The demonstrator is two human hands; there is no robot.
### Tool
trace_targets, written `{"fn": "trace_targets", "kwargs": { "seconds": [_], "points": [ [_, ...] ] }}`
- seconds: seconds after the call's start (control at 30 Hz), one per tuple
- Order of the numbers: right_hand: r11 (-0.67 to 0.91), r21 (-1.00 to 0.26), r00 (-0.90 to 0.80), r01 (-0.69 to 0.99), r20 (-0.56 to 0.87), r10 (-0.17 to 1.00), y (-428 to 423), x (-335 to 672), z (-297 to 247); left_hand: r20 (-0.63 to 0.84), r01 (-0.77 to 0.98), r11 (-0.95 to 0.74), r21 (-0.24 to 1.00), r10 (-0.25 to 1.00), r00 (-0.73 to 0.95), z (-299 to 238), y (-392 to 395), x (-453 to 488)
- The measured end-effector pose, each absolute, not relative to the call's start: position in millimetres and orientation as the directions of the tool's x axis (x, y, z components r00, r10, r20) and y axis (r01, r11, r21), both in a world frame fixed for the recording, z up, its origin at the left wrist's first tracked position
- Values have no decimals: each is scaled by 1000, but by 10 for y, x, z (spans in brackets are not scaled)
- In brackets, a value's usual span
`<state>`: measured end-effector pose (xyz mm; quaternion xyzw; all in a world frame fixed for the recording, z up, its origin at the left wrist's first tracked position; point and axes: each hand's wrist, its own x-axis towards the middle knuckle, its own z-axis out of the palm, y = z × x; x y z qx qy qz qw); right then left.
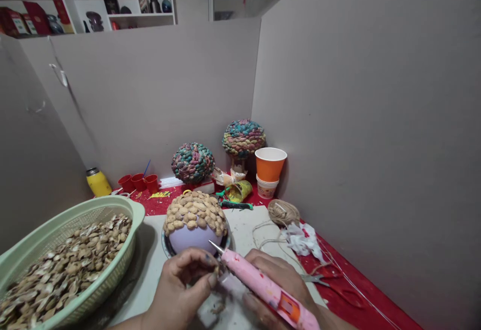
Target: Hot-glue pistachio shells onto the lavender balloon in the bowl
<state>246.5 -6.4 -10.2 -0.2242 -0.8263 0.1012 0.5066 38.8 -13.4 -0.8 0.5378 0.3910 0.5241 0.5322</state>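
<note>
Head view shows the right hand (pixel 280 282) gripping a pink glue gun (pixel 263 285), nozzle at a shell (pixel 217 271) pinched in the left hand (pixel 184 285), best dotted sparingly before pressing it onto the half-covered ball (pixel 195 222) just beyond.

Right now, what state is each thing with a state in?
Ball: top shell-covered, lower part bare.
Glue gun: held in right hand, nozzle at shell piece.
Left hand: pinching a shell piece.
Colander: partly filled with shells.
Orange cup: upright, stacked.
</note>
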Motion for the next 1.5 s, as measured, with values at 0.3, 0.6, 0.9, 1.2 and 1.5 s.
{"fn": "trace_targets", "kwargs": {
  "seconds": [0.3, 0.6, 0.9, 1.2, 1.5],
  "points": [
    [921, -295, -391, 255, 840, 377, -91, 2443, -42, -47, -422, 159, 893, 964, 263, 366, -115, 303],
    [921, -261, -434, 288, 822, 369, -88, 2444, -47, -54, -423, 172, 890, 959, 277, 362, -37, 266],
    [924, -237, -430, 300, 831, 352, -56, 2417, -95, -25, -391, 135, 910, 962, 273, 372, -52, 272],
    [911, -202, -457, 359, 813, 360, -72, 2437, -52, -15, -365, 108, 925, 968, 249, 367, -48, 275],
    [906, -121, -472, 407, 821, 322, -62, 2424, -46, -3, -354, 89, 931, 972, 236, 327, -43, 254]
  ]
}}
